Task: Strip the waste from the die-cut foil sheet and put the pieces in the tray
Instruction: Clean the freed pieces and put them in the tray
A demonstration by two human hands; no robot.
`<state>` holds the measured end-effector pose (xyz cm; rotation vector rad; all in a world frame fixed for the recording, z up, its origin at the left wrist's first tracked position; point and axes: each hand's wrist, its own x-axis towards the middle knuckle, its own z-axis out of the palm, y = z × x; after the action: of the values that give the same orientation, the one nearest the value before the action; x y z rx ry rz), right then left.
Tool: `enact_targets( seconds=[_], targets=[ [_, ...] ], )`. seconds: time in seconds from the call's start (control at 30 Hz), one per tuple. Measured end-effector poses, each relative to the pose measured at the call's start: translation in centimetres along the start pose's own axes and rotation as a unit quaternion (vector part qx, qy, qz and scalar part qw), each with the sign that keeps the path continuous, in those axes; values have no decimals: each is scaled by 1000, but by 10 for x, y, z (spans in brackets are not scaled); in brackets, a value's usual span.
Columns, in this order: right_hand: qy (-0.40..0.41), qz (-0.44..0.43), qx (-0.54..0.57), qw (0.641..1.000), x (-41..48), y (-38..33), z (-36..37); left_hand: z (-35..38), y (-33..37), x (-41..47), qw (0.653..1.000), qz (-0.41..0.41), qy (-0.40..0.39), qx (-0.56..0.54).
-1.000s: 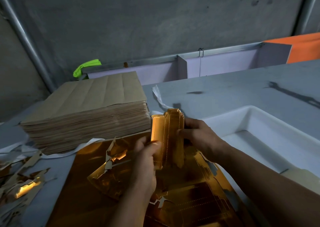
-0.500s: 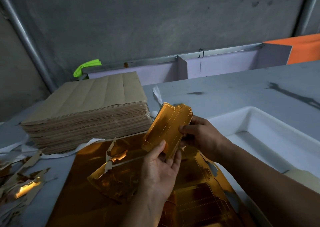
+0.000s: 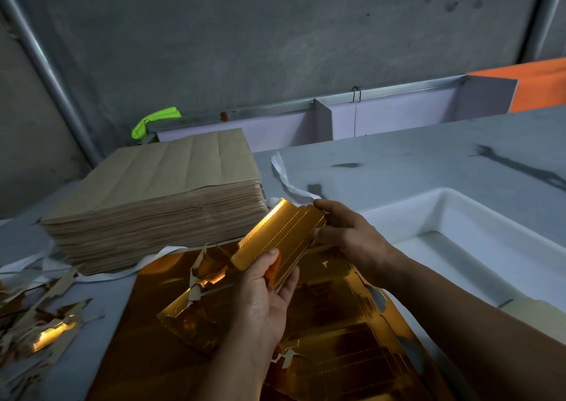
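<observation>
dim overall | glare on gold foil sheet (image 3: 196,281) | wide-angle bending at edges | sharp centre

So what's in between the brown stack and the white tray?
In the head view, the gold pieces, gripped by the left hand and right hand, and behind them a white strip on the table.

The foil sheet (image 3: 352,324) lies on the tabletop (image 3: 398,167), nearest the person. Behind it to the left stands a stack of sheets (image 3: 159,198); the tray (image 3: 444,213) sits to its right. Waste scraps (image 3: 39,318) lie at the far left. Above the foil sheet, the left hand (image 3: 263,302) holds the near end of a bundle of pieces (image 3: 281,235) and the right hand (image 3: 349,235) the far end.
</observation>
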<state>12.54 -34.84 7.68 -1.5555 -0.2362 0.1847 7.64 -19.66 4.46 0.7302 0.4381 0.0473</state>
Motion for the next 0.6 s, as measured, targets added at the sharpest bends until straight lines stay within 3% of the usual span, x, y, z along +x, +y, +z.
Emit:
enact_targets(
  seconds=[0.33,0.6],
  targets=[
    [-21,-7,-37,999,-1,1,-1,1,4,3,1000,-4,12,-14],
    [-57,-22,46,997,2,5,-7,-1,6,0,997,-58,-20,-41]
  ],
)
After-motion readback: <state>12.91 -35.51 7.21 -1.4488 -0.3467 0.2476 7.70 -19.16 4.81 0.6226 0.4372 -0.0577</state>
